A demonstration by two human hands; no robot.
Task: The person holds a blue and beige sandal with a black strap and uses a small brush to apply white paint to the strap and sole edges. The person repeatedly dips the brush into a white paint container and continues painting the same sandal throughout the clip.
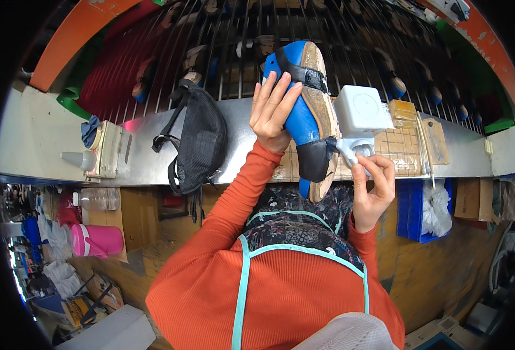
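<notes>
A sandal on a blue shoe last [302,119], with black straps and a cork-coloured sole, is held tilted over the bench's front edge. My left hand [271,114] is closed on its left side, fingers laid along the blue surface. To the right of the sole stands a white box-shaped device [362,111], with a small pale cup-like part [351,149] below it. My right hand [374,186] has thumb and forefinger pinched together at that pale part; what lies between the fingertips is too small to make out.
A black waist bag [196,137] lies on the metal bench [240,116], left of the sandal. Behind runs a rack of metal bars [240,41] carrying several shoes. Below the bench are a pink jug [97,240] at left and a blue crate [409,210] at right.
</notes>
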